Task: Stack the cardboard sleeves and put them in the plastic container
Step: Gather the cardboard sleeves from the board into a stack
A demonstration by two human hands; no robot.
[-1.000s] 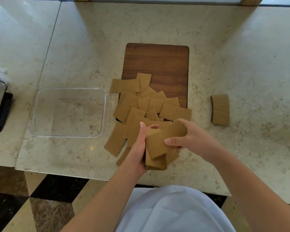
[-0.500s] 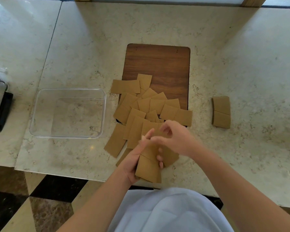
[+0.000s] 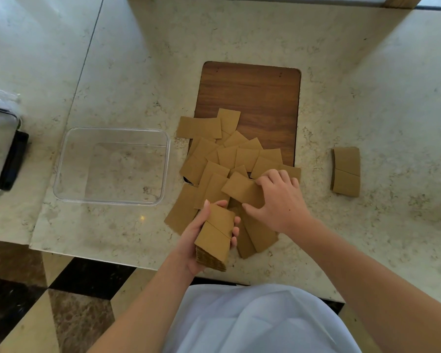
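Now we are gathering sleeves: our left hand [image 3: 201,238] is gripping a stack [image 3: 214,240] near the tabletop's [image 3: 138,59] near edge, fingers wrapped around its sides, its long axis running from near to far with a slight tilt to the right. Our right hand [image 3: 280,200] is lying spread and open on the pile [image 3: 229,164], its fingertips [image 3: 265,180] pressing a loose sleeve [image 3: 242,191] that sits just beyond and to the right of the stack. That sleeve is lying crosswise, its long axis running left to right and slanting toward us on the right, so we are judging that it will need turning before it sits square on the stack.

The right hand is the nearer one to it, touching it already; the left hand is just beside it. The container [image 3: 112,165] is standing empty to the left of the pile, well apart from both hands, closer to the left one. A second small stack [image 3: 346,171] is resting off to the right, and a board [image 3: 250,98] is lying under the far part of the pile.

We are seeing no brand, label or writing anywhere.
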